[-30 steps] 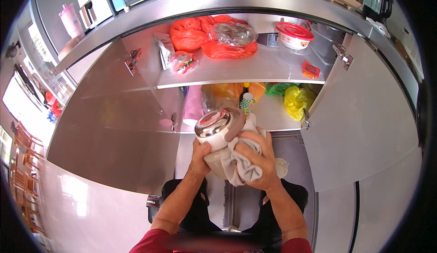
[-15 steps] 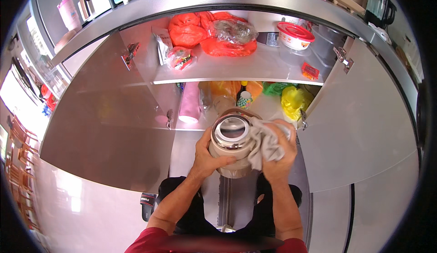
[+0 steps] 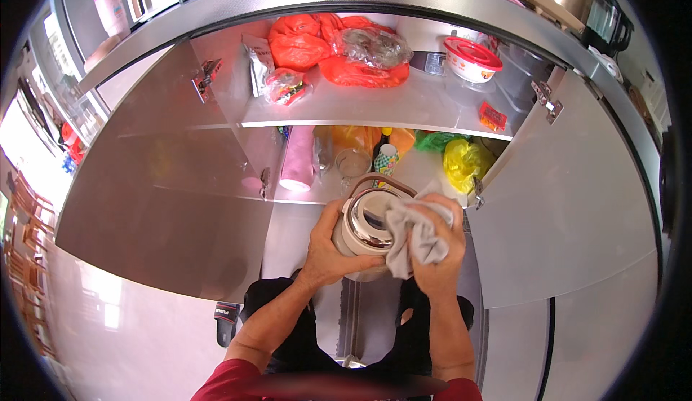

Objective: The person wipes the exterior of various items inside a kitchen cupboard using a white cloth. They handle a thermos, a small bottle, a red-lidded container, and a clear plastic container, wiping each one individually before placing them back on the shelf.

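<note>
A beige insulated food jar [image 3: 364, 221] with a shiny metal-rimmed lid and a brown carrying handle [image 3: 382, 177] is held in front of the open cabinet. My left hand [image 3: 328, 253] wraps round its left side, the thumb lying across the front. Bunched in my right hand [image 3: 443, 253] is a grey cloth [image 3: 414, 239], which lies against the right part of the lid and covers some of it. The jar's lower body is largely hidden by the lid and my hands.
Two cabinet doors [image 3: 166, 184] [image 3: 569, 192] stand open to either side. Red plastic bags [image 3: 299, 40] and a red-lidded tub [image 3: 472, 58] sit on the upper shelf. Below are a pink cylinder [image 3: 298, 159], a glass jar [image 3: 353, 163], a bottle [image 3: 386, 156] and a yellow bag [image 3: 465, 163].
The cloth has moved from the jar's right side onto the lid, shifting slightly left with my right hand. The handle shows more now, and the jar is tilted a little differently.
</note>
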The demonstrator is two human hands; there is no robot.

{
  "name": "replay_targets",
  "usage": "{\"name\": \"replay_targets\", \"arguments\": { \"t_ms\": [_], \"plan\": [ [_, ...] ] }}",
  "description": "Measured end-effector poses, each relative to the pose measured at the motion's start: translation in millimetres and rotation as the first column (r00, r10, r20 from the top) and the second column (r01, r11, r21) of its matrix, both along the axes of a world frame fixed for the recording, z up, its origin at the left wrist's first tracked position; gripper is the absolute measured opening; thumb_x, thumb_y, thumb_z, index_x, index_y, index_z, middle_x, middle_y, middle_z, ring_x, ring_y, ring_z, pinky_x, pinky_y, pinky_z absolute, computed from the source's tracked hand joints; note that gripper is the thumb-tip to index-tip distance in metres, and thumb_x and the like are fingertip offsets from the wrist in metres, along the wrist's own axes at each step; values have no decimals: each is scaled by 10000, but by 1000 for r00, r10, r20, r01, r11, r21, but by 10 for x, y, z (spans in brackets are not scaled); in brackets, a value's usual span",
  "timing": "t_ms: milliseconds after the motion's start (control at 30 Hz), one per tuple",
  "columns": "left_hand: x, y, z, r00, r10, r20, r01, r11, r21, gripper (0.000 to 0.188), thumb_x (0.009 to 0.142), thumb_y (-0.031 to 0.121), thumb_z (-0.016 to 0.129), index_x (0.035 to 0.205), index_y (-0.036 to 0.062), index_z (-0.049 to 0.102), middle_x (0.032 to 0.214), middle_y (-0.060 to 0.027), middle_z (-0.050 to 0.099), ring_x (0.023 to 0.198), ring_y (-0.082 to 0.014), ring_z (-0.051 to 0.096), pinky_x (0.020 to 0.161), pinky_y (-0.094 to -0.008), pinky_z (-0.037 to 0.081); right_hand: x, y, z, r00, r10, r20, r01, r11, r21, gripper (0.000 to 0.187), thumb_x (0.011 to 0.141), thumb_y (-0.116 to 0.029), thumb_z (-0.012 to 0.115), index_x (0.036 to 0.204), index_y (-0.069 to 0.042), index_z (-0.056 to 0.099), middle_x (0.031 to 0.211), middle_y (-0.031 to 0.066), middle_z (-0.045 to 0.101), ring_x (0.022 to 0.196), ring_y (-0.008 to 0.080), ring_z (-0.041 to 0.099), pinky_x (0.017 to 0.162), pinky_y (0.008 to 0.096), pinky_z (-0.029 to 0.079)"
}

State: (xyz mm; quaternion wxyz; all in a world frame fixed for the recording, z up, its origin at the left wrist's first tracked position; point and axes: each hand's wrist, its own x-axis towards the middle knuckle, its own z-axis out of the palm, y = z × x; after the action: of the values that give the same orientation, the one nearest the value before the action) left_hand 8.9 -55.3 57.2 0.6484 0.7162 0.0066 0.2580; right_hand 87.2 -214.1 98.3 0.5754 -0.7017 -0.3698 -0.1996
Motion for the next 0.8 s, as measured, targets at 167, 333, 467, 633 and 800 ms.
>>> {"name": "replay_targets", "arguments": {
  "t_ms": [167, 333, 467, 633, 800],
  "plan": [
    [17, 5, -56, 990, 131, 60, -139, 979, 152, 829, 505, 264, 866, 1195, 3, 488, 1140, -136, 505, 1079, -250, 500, 926, -351, 404, -198, 41, 119, 954, 66, 291, -10, 982, -189, 380, 592, -63, 707, 969, -100, 680, 989, 92, 566, 916, 298, 504, 873, 413, 391],
    [-6, -40, 103, 964, 211, 162, -261, 865, 428, 828, 479, 282, 858, 1173, -4, 508, 1171, -163, 503, 1081, -321, 493, 923, -403, 408, 16, -5, 5, 996, 80, -39, -83, 992, -94, 363, 612, -40, 680, 970, -100, 685, 1012, 93, 563, 931, 280, 491, 824, 372, 412],
    [-6, -5, 28, 953, 259, 160, -304, 821, 483, 823, 481, 290, 847, 1169, -6, 508, 1175, -174, 499, 1071, -333, 491, 907, -414, 409, -108, 4, 105, 972, 109, 207, -63, 974, -220, 379, 607, -89, 720, 983, -131, 697, 1041, 72, 563, 953, 286, 488, 847, 399, 404],
    [2, -31, 35, 909, 338, 243, -416, 699, 583, 766, 521, 311, 807, 1155, -1, 512, 1173, -180, 497, 1052, -349, 491, 885, -424, 395, -191, 86, 69, 903, 165, 396, -33, 947, -320, 443, 557, -167, 745, 994, -146, 678, 1077, 62, 553, 984, 315, 479, 868, 442, 397],
    [7, -100, 33, 902, 335, 272, -425, 591, 685, 752, 520, 349, 794, 1137, 12, 528, 1171, -176, 496, 1052, -354, 480, 878, -444, 379, -57, 113, 82, 985, 50, 166, 2, 955, -298, 432, 539, -99, 691, 969, -112, 653, 1011, 87, 539, 894, 338, 478, 812, 418, 412]
  ]
}}
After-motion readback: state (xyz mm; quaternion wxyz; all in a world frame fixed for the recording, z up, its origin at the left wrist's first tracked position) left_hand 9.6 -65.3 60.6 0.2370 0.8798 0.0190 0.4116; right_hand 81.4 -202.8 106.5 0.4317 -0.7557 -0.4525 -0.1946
